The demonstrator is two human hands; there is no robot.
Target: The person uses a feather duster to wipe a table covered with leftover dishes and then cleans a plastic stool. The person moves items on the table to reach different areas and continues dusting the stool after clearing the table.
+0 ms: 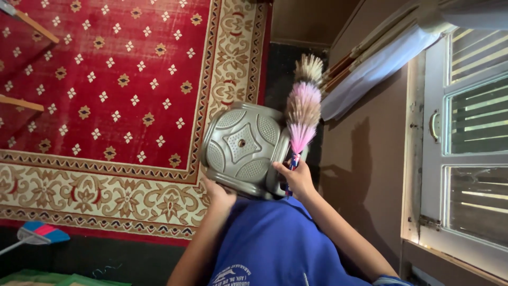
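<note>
You are carrying the stool (244, 150) with both hands, seat facing up toward the camera, above the edge of the red carpet (106, 85) and close to your blue shirt (275, 243). Judged from this, the step in hand is moving or setting the stool near the wall (365, 148) by the window (471, 132). The next move likely calls for a level lowering, with the duster (304, 106) kept clear of the legs. Your left hand (218, 193) is curled around the near rim, gripping it. Your right hand (296, 177) is closed on the far rim and also pins the duster's handle against the stool, bristles pointing away from you.
</note>
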